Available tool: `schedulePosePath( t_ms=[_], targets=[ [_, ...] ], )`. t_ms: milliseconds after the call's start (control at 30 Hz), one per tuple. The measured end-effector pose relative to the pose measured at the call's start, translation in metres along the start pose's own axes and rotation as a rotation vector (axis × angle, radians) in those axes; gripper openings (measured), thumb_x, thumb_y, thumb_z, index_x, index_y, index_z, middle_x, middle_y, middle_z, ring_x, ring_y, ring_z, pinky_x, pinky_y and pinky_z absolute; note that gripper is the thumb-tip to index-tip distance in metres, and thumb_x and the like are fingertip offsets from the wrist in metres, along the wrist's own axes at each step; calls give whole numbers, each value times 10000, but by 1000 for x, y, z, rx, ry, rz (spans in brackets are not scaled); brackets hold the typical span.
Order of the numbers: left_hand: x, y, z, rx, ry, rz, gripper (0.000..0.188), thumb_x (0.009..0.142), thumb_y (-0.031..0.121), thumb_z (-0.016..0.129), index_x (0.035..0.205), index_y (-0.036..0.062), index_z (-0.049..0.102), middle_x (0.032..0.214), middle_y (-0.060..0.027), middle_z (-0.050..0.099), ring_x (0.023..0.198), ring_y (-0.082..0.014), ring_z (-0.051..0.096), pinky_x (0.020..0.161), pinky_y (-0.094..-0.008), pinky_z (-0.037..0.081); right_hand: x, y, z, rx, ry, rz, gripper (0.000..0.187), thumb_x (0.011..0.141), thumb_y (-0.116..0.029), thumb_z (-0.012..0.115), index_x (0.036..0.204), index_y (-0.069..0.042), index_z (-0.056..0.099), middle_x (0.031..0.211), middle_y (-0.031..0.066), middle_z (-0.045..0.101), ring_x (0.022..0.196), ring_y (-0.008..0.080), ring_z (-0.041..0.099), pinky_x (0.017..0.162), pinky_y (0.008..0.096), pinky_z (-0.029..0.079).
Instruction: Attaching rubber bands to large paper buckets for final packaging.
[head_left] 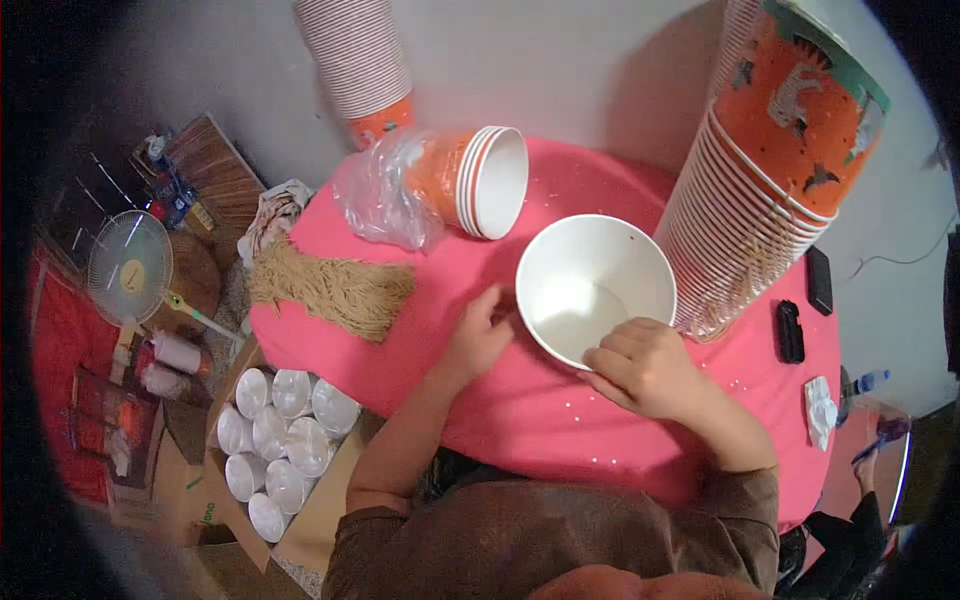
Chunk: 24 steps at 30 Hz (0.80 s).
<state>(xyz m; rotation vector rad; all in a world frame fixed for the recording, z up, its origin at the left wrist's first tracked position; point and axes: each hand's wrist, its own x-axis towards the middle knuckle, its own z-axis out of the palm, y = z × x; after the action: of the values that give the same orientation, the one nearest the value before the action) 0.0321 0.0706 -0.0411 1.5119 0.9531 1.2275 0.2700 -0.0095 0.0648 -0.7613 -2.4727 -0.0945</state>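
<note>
A large white-lined paper tub (560,270) stands near the middle of the pink-covered table, its open mouth towards me. My right hand (645,368) is closed over its near right rim, with curled fingers reaching inside. My left hand (482,332) is by the tub's left side, fingers bent and a little apart, holding nothing that I can see; whether it touches the wall is unclear. Behind it, several nested orange-and-white tubs (500,185) lie on their side, partly in a clear plastic bag (385,190). A bundle of tan strings (340,290) lies left of my left hand.
Tall stacks of orange tubs stand at the right (745,220) and at the back (360,60). Two small black objects (789,332) and a crumpled tissue (821,412) lie along the right edge. Lower left, a cardboard box (325,500) holds several white cups (270,432). A fan (130,268) is farther left.
</note>
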Motion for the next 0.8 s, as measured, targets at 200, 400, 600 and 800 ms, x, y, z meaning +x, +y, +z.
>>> schedulePosePath(
  t_ms=[200, 400, 600, 800],
  targets=[
    [17, 37, -96, 708, 35, 134, 140, 838, 108, 629, 896, -18, 612, 832, -138, 615, 813, -246, 609, 741, -358, 483, -2, 2, 15, -153, 76, -18, 189, 714, -200, 711, 759, -101, 557, 638, 19, 492, 578, 191, 550, 549, 329, 450],
    [31, 32, -184, 1084, 86, 114, 133, 790, 122, 666, 835, 1, 636, 815, -165, 621, 818, -335, 605, 731, -416, 475, -3, 4, 22, -204, 147, -62, 266, 661, -210, 748, 850, -84, 608, 646, 3, 491, 570, 177, 529, 556, 320, 446],
    [27, 32, -170, 1336, -19, 79, 115, 736, 144, 700, 736, 40, 651, 804, -144, 629, 839, -333, 612, 751, -440, 475, -3, 6, 27, -204, 138, -60, 305, 660, -208, 756, 890, -66, 614, 656, 9, 507, 578, 191, 536, 585, 331, 465],
    [21, 27, -178, 1216, -10, 21, 94, 751, 142, 706, 786, 57, 686, 828, -150, 656, 877, -325, 625, 791, -435, 479, -2, 5, 27, -212, 152, -63, 302, 666, -213, 755, 892, -66, 620, 660, 12, 520, 585, 191, 545, 593, 334, 473]
  ],
)
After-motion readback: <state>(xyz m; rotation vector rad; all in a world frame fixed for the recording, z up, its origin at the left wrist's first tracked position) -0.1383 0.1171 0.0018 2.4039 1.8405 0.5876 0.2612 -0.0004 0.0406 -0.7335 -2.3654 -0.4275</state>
